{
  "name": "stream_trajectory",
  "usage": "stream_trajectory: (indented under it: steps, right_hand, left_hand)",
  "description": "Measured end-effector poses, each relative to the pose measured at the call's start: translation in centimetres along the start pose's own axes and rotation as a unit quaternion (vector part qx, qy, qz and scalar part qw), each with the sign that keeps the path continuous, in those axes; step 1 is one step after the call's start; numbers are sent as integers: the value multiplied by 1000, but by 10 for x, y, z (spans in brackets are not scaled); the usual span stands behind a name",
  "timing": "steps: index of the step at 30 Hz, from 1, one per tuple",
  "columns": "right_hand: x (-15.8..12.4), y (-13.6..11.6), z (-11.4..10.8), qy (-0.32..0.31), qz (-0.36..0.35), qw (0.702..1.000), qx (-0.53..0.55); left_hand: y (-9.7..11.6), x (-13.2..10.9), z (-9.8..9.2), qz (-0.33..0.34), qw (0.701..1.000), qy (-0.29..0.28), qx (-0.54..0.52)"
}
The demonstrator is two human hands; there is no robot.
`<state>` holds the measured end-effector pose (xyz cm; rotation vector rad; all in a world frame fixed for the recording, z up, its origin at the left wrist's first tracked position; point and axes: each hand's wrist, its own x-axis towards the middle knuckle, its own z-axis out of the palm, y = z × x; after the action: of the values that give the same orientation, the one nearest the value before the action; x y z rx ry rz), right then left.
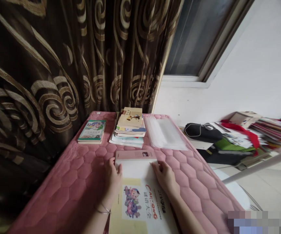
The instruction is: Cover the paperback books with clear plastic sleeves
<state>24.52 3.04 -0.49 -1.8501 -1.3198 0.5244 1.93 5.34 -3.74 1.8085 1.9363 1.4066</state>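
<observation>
A: What does the head camera show the hands on?

B: A big white-and-yellow picture book (140,198) lies flat on the pink quilted table cover (77,182), close to the near edge. The left hand (113,177) rests on its left edge, fingers loosely curled over it, a thin bracelet (103,209) on the wrist. The right hand (165,175) lies flat on the right edge, fingers spread, not clenched

A: Anything in the way?

B: A pink booklet (135,154) sits just beyond, touching the book's far edge. Further back stands a stack of books (130,128), with a green-covered book (92,131) to its left and a clear plastic sleeve (164,133) to its right. The brown swirl curtain (57,65) hangs behind. Off to the right, well apart, a cluttered heap of papers (257,133) and a black pouch (201,131)
</observation>
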Motion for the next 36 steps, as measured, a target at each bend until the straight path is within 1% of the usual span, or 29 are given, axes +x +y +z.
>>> stream_trajectory:
  steps: [2,4,7,9,13,14,16,20,21,23,26,30,33,36]
  right_hand:
    - [0,-1,2,3,14,1000,-14]
    - [0,0,4,0,7,999,-37]
    - [-2,0,6,-25,-14,996,-86]
    - [-2,0,6,-41,-25,992,-115]
    - [-2,1,8,-49,-51,985,-155]
    - [-2,1,9,-48,-57,984,-163]
    - [-2,1,10,-51,-60,982,-171]
    - [-2,0,10,-62,-52,981,-175]
    - [-3,-1,10,-65,-53,981,-178]
    - [-3,-1,9,-69,-57,979,-184]
    - [-3,1,10,-70,-61,977,-193]
    - [-3,3,12,-64,-66,975,-200]
    - [-4,1,12,-65,-62,974,-209]
    - [-4,-1,11,-67,-56,973,-213]
  left_hand:
    - [3,-2,-1,32,999,1,29]
    - [6,-2,-2,43,998,-15,45]
    - [11,-2,-5,38,996,-63,57]
    - [17,-2,-8,30,991,-100,83]
    - [32,-4,-15,29,969,-146,197]
    - [35,-4,-17,39,962,-158,219]
    - [39,-4,-18,81,950,-192,233]
    - [40,-6,-15,205,919,-281,186]
    - [40,-7,-13,222,911,-297,180]
    - [41,-10,-10,222,902,-319,190]
    - [47,-10,-4,197,894,-334,226]
    - [57,1,9,210,882,-351,235]
    - [56,10,20,196,890,-344,226]
    - [50,13,26,184,904,-317,221]
